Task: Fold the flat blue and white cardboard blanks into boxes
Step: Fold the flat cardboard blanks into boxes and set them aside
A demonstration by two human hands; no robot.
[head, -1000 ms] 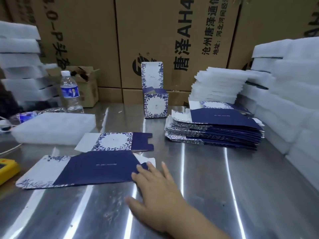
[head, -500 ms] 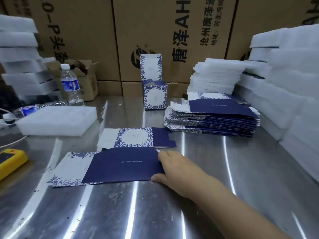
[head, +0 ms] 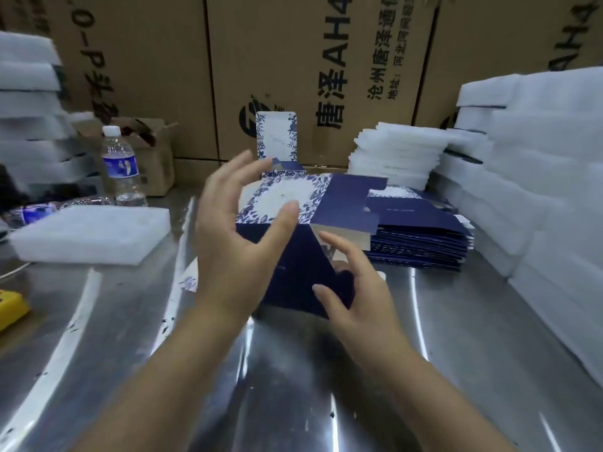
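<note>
A blue and white cardboard blank is lifted off the steel table and partly opened, its white floral panel on top and a navy panel below. My left hand holds its left side, thumb on the floral panel and fingers behind. My right hand grips the lower navy panel from the right. A corner of a second flat blank shows on the table under my left wrist. A stack of flat blanks lies to the right. One folded box stands at the back with its lid up.
A white foam block and a water bottle sit at the left, with a yellow device at the left edge. Foam stacks line the right side, and more foam sheets stand behind the blanks. Large brown cartons close off the back.
My right hand has picked the navy blank up off the table. My left hand has come into view and taken its other side. The blank now stands partly opened.
</note>
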